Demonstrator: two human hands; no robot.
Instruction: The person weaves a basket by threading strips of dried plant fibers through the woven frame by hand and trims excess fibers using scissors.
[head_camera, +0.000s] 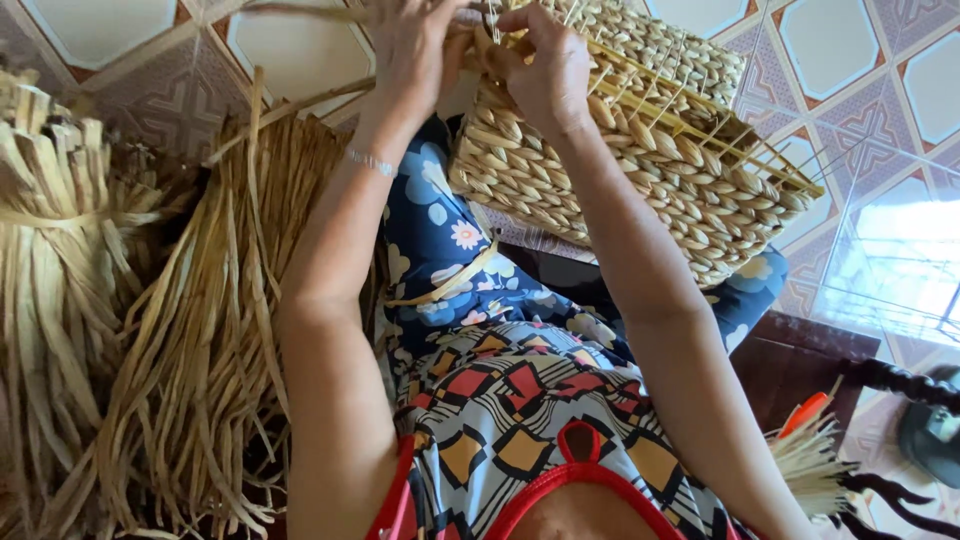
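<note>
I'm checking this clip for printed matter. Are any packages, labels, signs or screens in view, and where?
None in view. Both hands, left hand and right hand, work on a woven basket on the lap; dried straw bundles lie to the left on the tiled floor.

- Woven basket (640, 150): golden tan, braided rows.
- Dried straw bundles (150, 330): pale yellow-brown.
- Trousers (450, 260): blue, white floral.
- Top (510, 400): red, orange, black geometric.
- Floor tiles (850, 50): white, brown-patterned borders.
</note>
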